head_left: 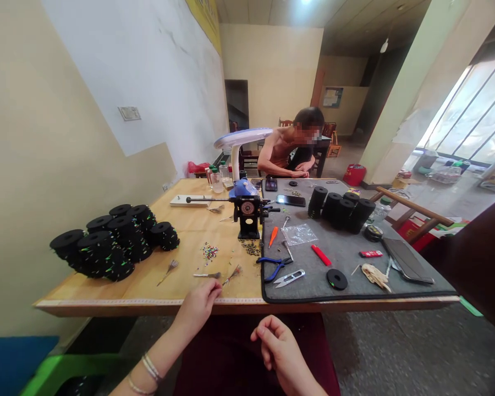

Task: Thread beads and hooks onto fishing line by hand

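Note:
My left hand (198,305) reaches to the near edge of the wooden table (157,291), fingers pinched on a thin bundle of fine strands (232,273) lying there. My right hand (278,344) hangs below the table edge over my lap, fingers loosely curled, with nothing showing in them. Two more strand bundles (170,268) lie nearby on the wood, beside a small heap of coloured beads (209,252). A black hand-crank winder (248,215) stands at the table's middle.
Black spools (111,242) are piled at the left; more spools (340,208) stand on a grey mat (346,258) with blue pliers (274,267), snips (289,278), a red lighter (320,254) and a tablet (406,260). Another person (292,148) sits at the far end.

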`<state>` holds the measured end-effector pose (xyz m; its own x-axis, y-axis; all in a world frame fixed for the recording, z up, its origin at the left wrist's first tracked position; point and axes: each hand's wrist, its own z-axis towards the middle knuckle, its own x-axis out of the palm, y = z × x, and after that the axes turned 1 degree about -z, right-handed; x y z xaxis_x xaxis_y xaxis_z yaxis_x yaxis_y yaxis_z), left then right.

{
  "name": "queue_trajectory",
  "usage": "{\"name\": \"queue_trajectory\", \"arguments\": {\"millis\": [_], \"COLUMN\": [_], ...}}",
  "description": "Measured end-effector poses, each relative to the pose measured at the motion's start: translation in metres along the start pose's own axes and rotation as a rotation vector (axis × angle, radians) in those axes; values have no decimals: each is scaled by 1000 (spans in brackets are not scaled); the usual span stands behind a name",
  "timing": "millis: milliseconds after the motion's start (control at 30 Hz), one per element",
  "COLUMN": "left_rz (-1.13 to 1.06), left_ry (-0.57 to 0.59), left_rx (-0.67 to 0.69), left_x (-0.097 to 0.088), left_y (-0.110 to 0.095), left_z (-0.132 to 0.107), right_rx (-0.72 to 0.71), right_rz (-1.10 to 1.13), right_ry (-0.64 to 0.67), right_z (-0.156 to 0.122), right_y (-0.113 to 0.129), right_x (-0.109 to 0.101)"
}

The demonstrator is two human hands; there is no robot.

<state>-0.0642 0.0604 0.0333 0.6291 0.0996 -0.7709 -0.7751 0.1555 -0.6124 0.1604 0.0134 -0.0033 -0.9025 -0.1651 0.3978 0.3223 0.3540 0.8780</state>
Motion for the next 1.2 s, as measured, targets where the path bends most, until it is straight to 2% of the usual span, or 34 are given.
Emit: {"name": "queue_trajectory", "arguments": {"millis": [167,267,367,500,600,667,833,933,1200], "left_rz": [188,92,-288,-861,-1149,-1249,-1377,-1423,-1363], "left_ry": [-13,-26,-17,41,13,-7,28,6,-7], "left_rx": [-6,-46,-155,-459,-632,-687,-739,-758,-714], "left_x": [-4,-7,4,35,56,64,71,72,73], "left_y": [3,-3,-14,-34,-43,-44,-42,-43,-42], "left_z": [-4,-9,-26,-60,-76,-81,-82,-82,-82], "right_rx": [20,28,14,-12,9,33,72,85,79], "right_rz": [-12,-19,-45,-115,-168,-193,-209,-215,-258], "right_ry": [-5,-5,0,33,52,55,54,59,63], "right_z": [2,0,-5,-13,-15,-14,-8,-6,-2], "right_y": [-2,1,6,4,-4,-8,-13,-16,-25], "right_x": [-1,3,9,16,20,22,24,24,22]}}
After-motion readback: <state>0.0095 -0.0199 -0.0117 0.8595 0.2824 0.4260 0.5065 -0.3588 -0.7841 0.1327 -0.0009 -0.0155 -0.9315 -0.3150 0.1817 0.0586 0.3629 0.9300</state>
